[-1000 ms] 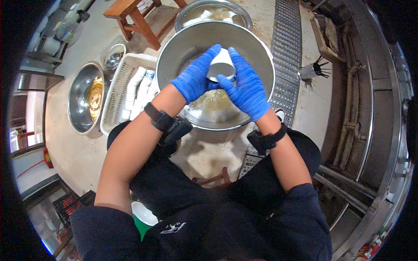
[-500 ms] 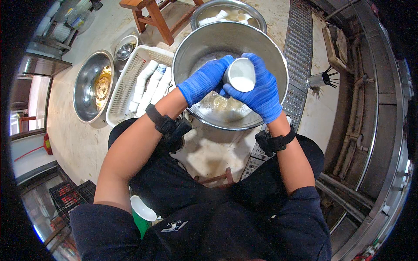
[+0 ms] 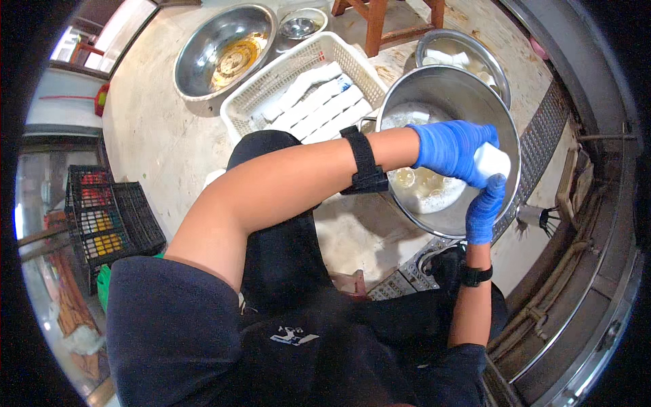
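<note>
L hand (image 3: pixel 451 150): blue glove, fingers bent round the cup's side, prob. most of the grip.
R hand (image 3: pixel 485 211): blue glove, tip touches the cup's low edge; other fingers hid, can't tell how far shut.
White cup (image 3: pixel 493 165): btwn both hands, over R side of the big pot, up out of the water.
Big pot (image 3: pixel 468 95): steel, w/ foamy water (image 3: pixel 437 198) & a white thing (image 3: pixel 415 117) in it, too small to tell what.
Basket (image 3: pixel 239 117): white, L of pot; cups (image 3: pixel 308 112) lie in long rows.
Basin (image 3: pixel 503 76): just behind pot, w/ water & more white cups (image 3: pixel 449 57).
How far: looks part way. Row cups prob. done; cup in hand not put down yet; basin cups maybe left, can't be sure.
</note>
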Tool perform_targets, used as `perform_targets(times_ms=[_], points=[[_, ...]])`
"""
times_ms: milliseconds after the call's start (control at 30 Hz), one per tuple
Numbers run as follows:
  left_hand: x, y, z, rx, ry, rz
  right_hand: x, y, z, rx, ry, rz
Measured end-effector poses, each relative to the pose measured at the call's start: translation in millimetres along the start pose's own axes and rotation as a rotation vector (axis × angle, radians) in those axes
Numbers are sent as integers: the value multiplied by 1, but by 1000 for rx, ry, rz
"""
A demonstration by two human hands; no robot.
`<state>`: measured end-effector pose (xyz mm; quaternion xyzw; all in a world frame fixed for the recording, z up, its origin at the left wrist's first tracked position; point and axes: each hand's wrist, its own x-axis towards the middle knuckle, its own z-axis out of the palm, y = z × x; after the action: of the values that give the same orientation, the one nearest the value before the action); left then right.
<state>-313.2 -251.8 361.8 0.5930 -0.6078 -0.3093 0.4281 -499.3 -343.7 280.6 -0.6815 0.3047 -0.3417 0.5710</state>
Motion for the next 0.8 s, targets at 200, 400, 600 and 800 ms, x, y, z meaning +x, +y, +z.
perform_targets(times_ms=[200,400,600,800], points=[[-14,8,-3,578,-238,-110,-14,-3,40,-212,-146,-93],[-3,-30,-94,673,221,-3,-48,-38,80,-463,-440,-91],[-85,-136,-219,708,479,-176,-71,-6,92,-1026,-696,-271],[-258,-245,-234,847,349,-721,-78,-5,99,-1209,-648,-322]])
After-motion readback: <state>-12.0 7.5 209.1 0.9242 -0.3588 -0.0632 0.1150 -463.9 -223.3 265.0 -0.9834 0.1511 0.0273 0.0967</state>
